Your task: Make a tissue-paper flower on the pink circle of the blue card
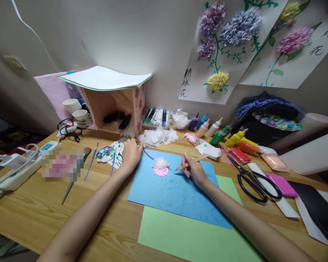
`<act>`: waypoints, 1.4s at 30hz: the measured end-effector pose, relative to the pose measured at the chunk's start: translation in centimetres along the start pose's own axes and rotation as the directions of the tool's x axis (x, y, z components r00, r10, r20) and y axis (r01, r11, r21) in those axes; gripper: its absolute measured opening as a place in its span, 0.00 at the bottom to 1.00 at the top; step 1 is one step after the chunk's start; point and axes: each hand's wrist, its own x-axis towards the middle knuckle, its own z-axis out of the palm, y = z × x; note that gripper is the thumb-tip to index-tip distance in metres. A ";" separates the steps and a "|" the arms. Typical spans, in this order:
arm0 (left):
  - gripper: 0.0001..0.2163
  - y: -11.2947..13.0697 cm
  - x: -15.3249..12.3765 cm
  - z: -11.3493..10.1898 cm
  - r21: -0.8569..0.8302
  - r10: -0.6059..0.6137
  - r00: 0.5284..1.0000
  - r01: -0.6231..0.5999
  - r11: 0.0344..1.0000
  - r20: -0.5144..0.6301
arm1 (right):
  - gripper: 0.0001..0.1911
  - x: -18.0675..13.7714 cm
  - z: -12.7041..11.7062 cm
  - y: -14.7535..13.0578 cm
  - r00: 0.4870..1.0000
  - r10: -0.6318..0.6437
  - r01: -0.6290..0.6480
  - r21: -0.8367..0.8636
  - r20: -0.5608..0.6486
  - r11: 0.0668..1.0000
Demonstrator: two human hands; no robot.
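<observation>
My right hand (192, 170) is closed around a light wooden pencil (200, 158), its dark tip close to the blue sheet (153, 189). Left of that tip, a fluffy white tuft (161, 162) sits on a round pink piece (161, 171). A dark curved line (148, 154) runs from the tuft toward my left hand (132, 154). This hand rests at the sheet's upper left corner, fingers loosely bent and apart; their tips are partly hidden. Under the blue sheet lies a green sheet (180, 236).
On the left are a paint palette (105, 154), brushes (91, 162) and a power strip (24, 171). Crumpled tissues (158, 137), markers (157, 118) and paint bottles (203, 127) line the back. Black-handled scissors (253, 182) and a pink packet (282, 185) lie right.
</observation>
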 end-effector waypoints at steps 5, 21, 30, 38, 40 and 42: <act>0.12 0.0 0.2 -0.1 -0.241 -0.054 0.994 0.076 0.968 0.096 | 0.25 0.1 0.1 0.1 1.000 -0.001 0.001 -0.002 -0.004 1.000; 0.08 5.7 -3.0 -6.8 -0.488 0.454 0.734 -0.191 0.852 0.505 | 0.24 1.7 1.4 0.7 0.964 -0.074 0.127 0.199 -0.256 0.972; 0.06 5.4 -4.0 -2.9 -0.177 0.399 0.854 -0.358 0.917 0.334 | 0.23 -0.3 2.2 -0.1 0.973 -0.226 0.231 -0.197 0.047 0.953; 0.06 5.2 -3.3 -3.4 -0.203 0.359 0.862 -0.303 0.931 0.357 | 0.20 -0.2 2.3 -0.3 0.935 -0.244 0.339 -0.439 0.259 0.832; 0.09 4.9 -2.7 -3.4 -0.217 0.319 0.882 -0.256 0.942 0.346 | 0.20 -0.2 2.3 -0.3 0.929 -0.249 0.352 -0.445 0.274 0.824; 0.11 4.2 -1.9 -3.3 -0.196 0.252 0.918 -0.198 0.960 0.307 | 0.19 -0.2 2.3 -0.2 0.925 -0.256 0.361 -0.441 0.281 0.822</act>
